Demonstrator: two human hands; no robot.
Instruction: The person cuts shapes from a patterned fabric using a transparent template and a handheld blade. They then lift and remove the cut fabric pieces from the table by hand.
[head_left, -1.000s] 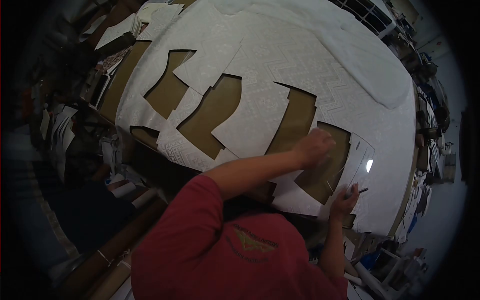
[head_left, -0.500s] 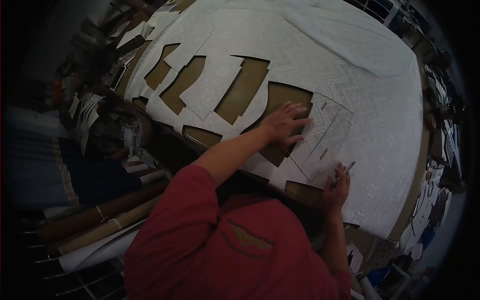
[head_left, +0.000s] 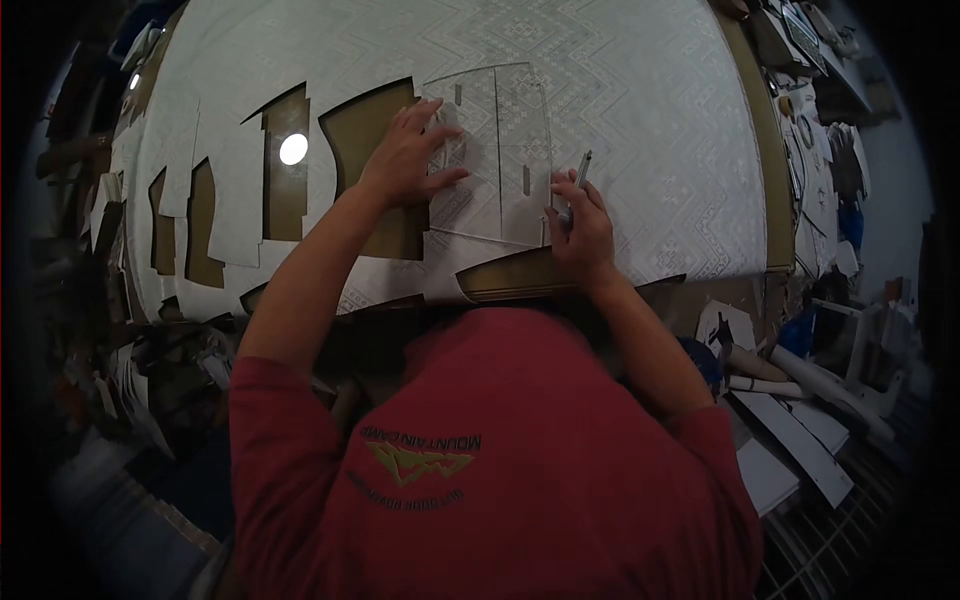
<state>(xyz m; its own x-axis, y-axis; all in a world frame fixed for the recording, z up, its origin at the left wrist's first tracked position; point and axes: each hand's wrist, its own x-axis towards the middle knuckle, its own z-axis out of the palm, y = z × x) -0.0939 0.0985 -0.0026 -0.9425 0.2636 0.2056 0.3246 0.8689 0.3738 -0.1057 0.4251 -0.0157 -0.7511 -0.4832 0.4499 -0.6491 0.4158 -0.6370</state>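
Note:
A clear template (head_left: 475, 150) with dark slots and straight lines lies on white patterned sheet material (head_left: 650, 130). My left hand (head_left: 405, 155) is spread open at the template's left edge, its fingertips on the template beside a large cutout (head_left: 365, 115). At the template's right edge, my right hand (head_left: 585, 225) has its fingers closed around a slim silver pen (head_left: 584, 168). The pen's upper end points up and away from me. Whether its tip touches the sheet is hidden by the fingers.
Several cutouts, such as a tall one (head_left: 285, 195), expose the brown tabletop on the left. Another cutout (head_left: 515, 272) lies along the near edge. Papers and tools crowd a bench (head_left: 825, 150) at the right. White boards (head_left: 795, 450) stand below on the right.
My view has turned and shifted, so the table now sits straighter and higher in the picture. My left hand remains spread at the template, and my right hand still holds the pen.

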